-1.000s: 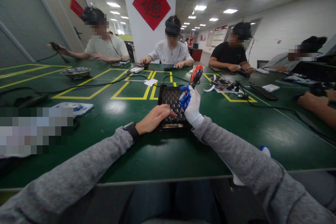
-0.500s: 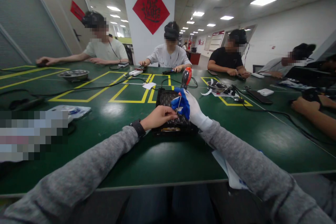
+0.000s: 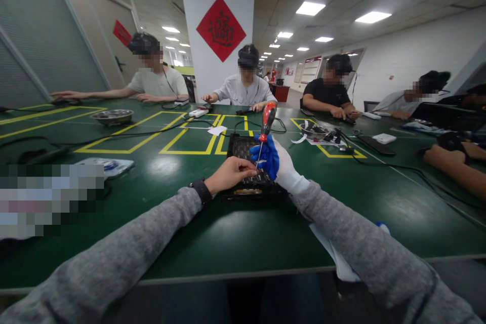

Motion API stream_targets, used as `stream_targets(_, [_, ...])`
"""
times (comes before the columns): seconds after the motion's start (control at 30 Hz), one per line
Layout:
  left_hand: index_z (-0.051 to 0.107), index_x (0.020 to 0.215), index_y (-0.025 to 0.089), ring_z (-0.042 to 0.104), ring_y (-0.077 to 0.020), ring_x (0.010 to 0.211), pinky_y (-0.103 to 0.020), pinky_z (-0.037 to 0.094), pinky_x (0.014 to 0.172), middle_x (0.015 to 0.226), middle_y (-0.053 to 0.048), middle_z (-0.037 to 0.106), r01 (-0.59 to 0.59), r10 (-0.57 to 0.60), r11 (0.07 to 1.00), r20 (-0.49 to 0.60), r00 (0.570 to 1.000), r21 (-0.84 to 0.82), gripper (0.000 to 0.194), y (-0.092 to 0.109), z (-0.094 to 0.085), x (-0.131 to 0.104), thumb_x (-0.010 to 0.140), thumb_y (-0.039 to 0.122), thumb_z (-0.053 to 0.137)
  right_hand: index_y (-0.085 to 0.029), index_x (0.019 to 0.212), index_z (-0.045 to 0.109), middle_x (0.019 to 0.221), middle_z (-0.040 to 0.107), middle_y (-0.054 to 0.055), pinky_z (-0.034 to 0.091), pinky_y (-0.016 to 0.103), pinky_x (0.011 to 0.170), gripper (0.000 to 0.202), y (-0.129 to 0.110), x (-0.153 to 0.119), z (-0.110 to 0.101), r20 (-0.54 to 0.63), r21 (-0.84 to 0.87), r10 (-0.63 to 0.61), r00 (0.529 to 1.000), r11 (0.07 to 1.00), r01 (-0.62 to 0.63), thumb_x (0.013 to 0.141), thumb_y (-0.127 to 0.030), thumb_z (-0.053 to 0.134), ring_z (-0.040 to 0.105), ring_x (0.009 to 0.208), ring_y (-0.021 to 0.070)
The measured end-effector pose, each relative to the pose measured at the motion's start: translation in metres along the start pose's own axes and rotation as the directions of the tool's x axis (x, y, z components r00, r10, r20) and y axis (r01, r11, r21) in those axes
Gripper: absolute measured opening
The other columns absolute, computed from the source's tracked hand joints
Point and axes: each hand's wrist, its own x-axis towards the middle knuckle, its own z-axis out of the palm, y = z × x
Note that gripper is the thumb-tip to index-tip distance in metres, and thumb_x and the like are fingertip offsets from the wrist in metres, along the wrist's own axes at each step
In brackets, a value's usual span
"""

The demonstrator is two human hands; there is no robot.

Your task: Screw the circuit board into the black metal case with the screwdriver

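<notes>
A screwdriver [image 3: 268, 119] with a red and black handle stands almost upright, its thin shaft pointing down. My right hand [image 3: 279, 162], in a white glove with blue palm and fingers, is closed around it below the handle. My bare left hand [image 3: 231, 173] has thumb and fingers pinched together beside the lower end of the shaft; what they hold, if anything, is too small to make out. Both hands are over a black case [image 3: 236, 146] with an open, compartment-like inside, lying on the green table [image 3: 178, 243]. Small pale bits show in it near my fingertips.
A metal bowl [image 3: 113, 117] sits at the far left, another bowl [image 3: 315, 130] with small items at the right. Cables [image 3: 152, 129] cross the table. A cloth-like white and blue piece [image 3: 337, 255] lies under my right forearm. Several people sit around the table.
The screwdriver's handle and red collar show more fully above my right hand, and its shaft stands more clearly in front of the glove. My left hand stays pinched near the tip.
</notes>
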Motion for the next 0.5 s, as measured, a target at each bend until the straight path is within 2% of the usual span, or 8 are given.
stream_targets(0.17, [0.068, 0.082, 0.01, 0.058, -0.0135, 0.068, -0.023, 0.044, 0.064, 0.076, -0.005, 0.067, -0.013, 0.013, 1.0, -0.013, 1.0, 0.011, 0.032, 0.002, 0.001, -0.001, 0.076, 0.04, 0.058, -0.021, 0.101, 0.052, 0.072, 0.065, 0.001, 0.043, 0.017, 0.04, 0.032, 0.004, -0.003, 0.002, -0.011, -0.036, -0.136, 0.991, 0.99, 0.135, 0.079, -0.044, 0.054, 0.06, 0.055, 0.0112])
stream_targets(0.27, [0.067, 0.082, 0.01, 0.057, -0.0129, 0.065, -0.023, 0.043, 0.062, 0.075, -0.005, 0.067, -0.013, 0.013, 1.0, -0.012, 1.0, -0.008, 0.032, 0.003, 0.001, -0.001, 0.076, 0.04, 0.059, -0.023, 0.098, 0.051, 0.071, 0.065, -0.001, 0.042, 0.017, 0.04, 0.031, 0.005, -0.006, 0.005, -0.005, -0.046, -0.166, 0.986, 0.985, 0.166, 0.076, -0.044, 0.058, 0.059, 0.053, 0.0104])
stream_targets(0.33, [0.067, 0.083, 0.011, 0.059, -0.0137, 0.069, -0.023, 0.044, 0.065, 0.078, -0.006, 0.068, -0.028, 0.028, 0.999, -0.007, 1.0, -0.016, 0.03, 0.003, 0.0, -0.001, 0.077, 0.039, 0.058, -0.022, 0.098, 0.052, 0.071, 0.065, -0.001, 0.042, 0.017, 0.04, 0.031, 0.003, -0.006, 0.005, -0.02, -0.024, -0.133, 0.991, 0.991, 0.132, 0.077, -0.044, 0.058, 0.059, 0.053, 0.0102])
stream_targets(0.5, [0.067, 0.083, 0.011, 0.061, -0.0157, 0.077, -0.025, 0.046, 0.072, 0.085, -0.007, 0.069, -0.042, 0.042, 0.998, 0.007, 0.999, -0.051, 0.026, 0.003, -0.002, -0.001, 0.078, 0.035, 0.057, -0.016, 0.101, 0.056, 0.068, 0.065, 0.003, 0.042, 0.018, 0.038, 0.036, -0.006, -0.002, 0.006, -0.044, 0.081, 0.057, 0.997, 0.995, -0.053, 0.084, -0.046, 0.045, 0.058, 0.051, 0.0107])
